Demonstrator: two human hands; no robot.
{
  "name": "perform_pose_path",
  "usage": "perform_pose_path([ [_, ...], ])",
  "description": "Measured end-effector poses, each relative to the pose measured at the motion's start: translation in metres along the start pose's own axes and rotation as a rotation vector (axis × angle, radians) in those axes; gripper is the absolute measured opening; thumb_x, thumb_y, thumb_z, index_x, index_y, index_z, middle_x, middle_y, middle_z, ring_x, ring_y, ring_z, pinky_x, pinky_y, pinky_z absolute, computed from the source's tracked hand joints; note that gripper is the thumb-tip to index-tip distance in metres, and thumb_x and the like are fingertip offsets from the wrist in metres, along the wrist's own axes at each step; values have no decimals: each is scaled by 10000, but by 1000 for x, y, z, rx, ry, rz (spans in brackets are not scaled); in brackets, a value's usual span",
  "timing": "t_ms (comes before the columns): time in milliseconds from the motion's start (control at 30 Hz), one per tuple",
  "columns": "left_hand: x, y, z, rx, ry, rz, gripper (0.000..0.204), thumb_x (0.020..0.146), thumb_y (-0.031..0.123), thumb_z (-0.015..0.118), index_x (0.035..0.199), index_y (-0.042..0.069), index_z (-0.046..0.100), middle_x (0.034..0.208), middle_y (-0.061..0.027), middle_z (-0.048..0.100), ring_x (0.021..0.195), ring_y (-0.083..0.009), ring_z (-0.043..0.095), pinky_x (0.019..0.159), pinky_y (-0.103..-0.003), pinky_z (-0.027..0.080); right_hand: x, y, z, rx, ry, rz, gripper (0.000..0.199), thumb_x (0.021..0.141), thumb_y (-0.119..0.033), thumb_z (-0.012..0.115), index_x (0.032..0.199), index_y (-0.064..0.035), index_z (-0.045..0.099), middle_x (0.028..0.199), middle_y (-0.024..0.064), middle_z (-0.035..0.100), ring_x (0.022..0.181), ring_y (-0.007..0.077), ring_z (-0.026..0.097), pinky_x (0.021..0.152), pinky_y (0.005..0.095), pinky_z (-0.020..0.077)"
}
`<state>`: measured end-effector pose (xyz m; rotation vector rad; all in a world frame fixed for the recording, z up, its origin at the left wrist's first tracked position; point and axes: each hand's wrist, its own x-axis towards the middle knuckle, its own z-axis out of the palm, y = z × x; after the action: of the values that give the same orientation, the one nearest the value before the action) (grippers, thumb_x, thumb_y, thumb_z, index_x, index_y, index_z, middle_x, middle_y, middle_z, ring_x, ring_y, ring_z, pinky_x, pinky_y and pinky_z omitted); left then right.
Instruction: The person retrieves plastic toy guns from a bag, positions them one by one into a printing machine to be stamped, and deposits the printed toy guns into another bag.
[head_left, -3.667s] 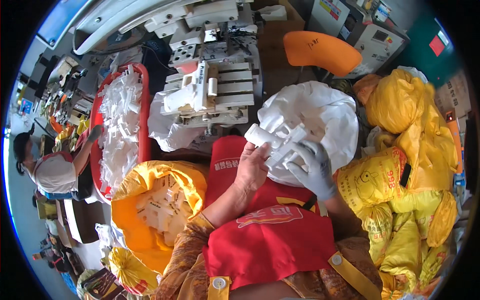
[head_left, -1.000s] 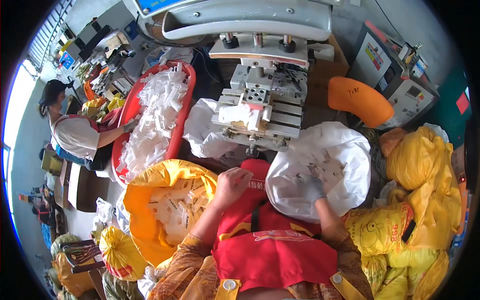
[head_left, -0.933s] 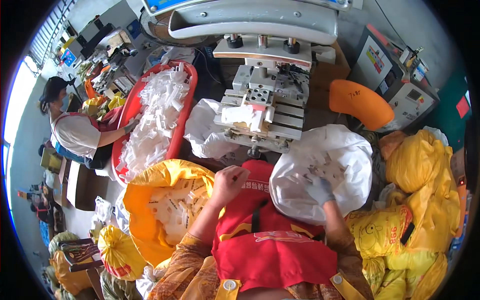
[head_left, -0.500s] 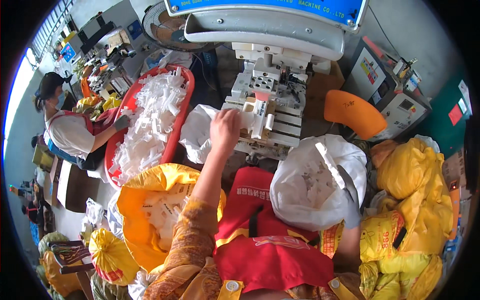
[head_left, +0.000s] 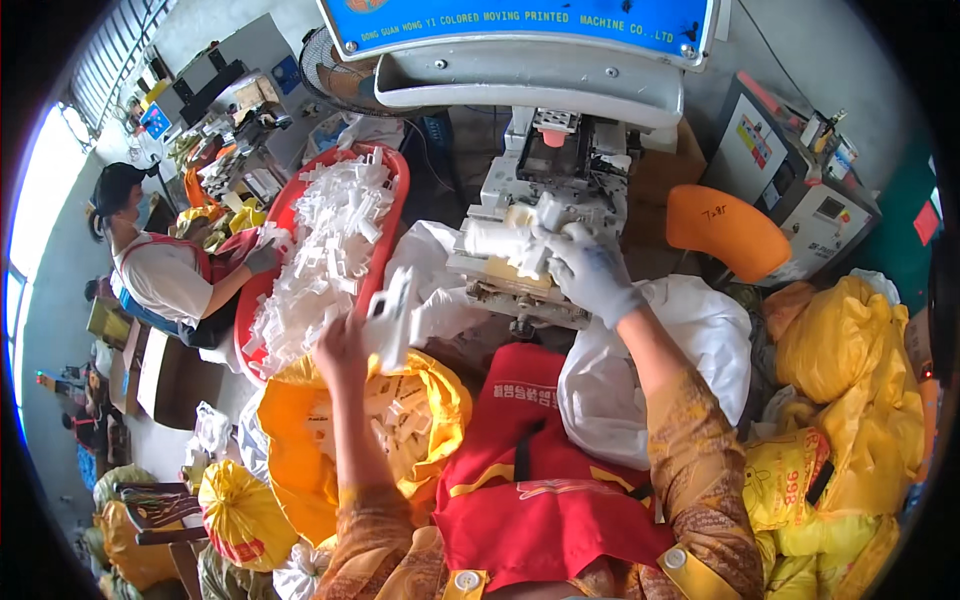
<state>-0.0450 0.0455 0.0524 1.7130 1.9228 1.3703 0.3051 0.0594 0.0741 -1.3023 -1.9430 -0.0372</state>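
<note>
Here, the gloved right hand (head_left: 590, 270) closes around a white plastic piece (head_left: 505, 240) and seats it on the fixture of a pad-printing machine (head_left: 545, 180), fingers wrapped over the part as if to press it square into its holder. The bare left hand (head_left: 345, 345) grips another white plastic part (head_left: 392, 315), held clear of the machine and just above the open yellow sack (head_left: 300, 460) at the person's left knee, where more white parts lie loose; by the look of it, that sack is kept within easy reach of this hand.

A white bag (head_left: 620, 390) gapes on the right side of the lap, just under the right forearm, handy to that arm. A red apron (head_left: 545, 480) covers the person's front. Behind the left hand, a red tub (head_left: 385, 235) is heaped with white parts, and a co-worker (head_left: 165, 270) in a white top and red apron reaches a gloved hand towards its far rim. An orange chair (head_left: 725, 230) stands to the right of the machine, and knotted yellow sacks (head_left: 850, 400) are piled along the right.
</note>
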Motion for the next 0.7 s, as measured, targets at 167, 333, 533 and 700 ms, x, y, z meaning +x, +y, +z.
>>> perform_pose_path([
  [167,-56,-72,-79,46,95,-127,221,858,137,574,716,-27,616,568,-50,536,545,-78,461,528,-272,404,11,14,3,-199,-264,-23,380,813,-167,547,1190,-191,586,962,135,560,831,315,582,746,408,474],
  [333,-79,-104,-102,102,81,-158,240,876,160,559,731,-18,626,597,-97,588,541,-143,534,544,-304,426,17,18,-6,-191,-449,-33,364,809,-168,539,1168,-177,603,1017,143,538,925,315,557,817,397,448],
  [533,-81,-121,-106,432,69,11,310,894,294,570,890,1,672,797,-119,664,731,-249,627,673,-353,488,-17,48,-51,193,-342,-2,308,852,-212,578,1110,-48,608,1050,139,604,988,265,575,874,349,450],
  [700,-70,-118,-78,314,-50,7,280,888,249,580,920,-15,667,820,-125,669,717,-229,632,663,-330,497,-119,125,-99,686,-790,716,244,903,-207,556,1001,2,637,888,54,639,795,124,585,729,264,480],
])
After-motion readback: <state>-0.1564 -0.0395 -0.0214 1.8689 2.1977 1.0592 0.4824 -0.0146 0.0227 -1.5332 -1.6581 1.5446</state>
